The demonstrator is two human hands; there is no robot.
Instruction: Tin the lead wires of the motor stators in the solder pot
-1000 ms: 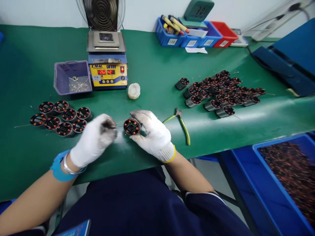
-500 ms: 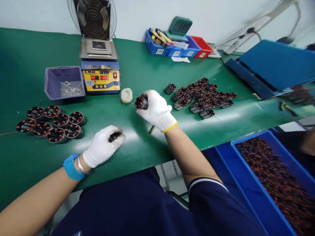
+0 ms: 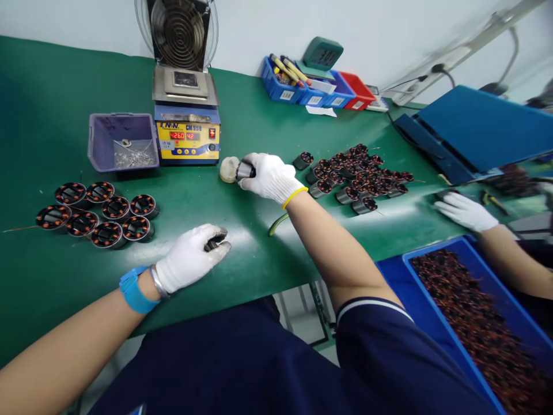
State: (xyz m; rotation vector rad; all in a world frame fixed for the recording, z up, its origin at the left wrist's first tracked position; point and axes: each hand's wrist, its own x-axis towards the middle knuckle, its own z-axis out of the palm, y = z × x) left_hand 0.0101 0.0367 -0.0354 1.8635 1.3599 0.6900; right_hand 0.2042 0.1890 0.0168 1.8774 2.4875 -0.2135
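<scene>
My gloved right hand [image 3: 268,177] is closed round a dark metal ring part [image 3: 245,170], tilted over the edge of a small round pale container [image 3: 228,169]. On the green table [image 3: 242,271], my gloved left hand [image 3: 193,256] rests with its fingers curled round a black piece [image 3: 212,243], mostly hidden by the fingers. Several ring parts with copper windings [image 3: 107,233] stand in a group at the left. A larger cluster of such parts [image 3: 365,204] lies right of my right hand. Green-handled pliers [image 3: 277,223] lie partly under my right forearm.
Behind are a purple bin [image 3: 94,144], a yellow-fronted heating unit [image 3: 190,142] with a fan, blue bins [image 3: 276,86] and a red bin [image 3: 358,92]. At the right are a blue box [image 3: 484,121], another person's gloved hand [image 3: 466,211] and a blue crate of dark parts [image 3: 408,256].
My right hand has brought its ring part to the pale container and tilted it downward. The view has shifted slightly. Another person's gloved hand has come in at the right.
</scene>
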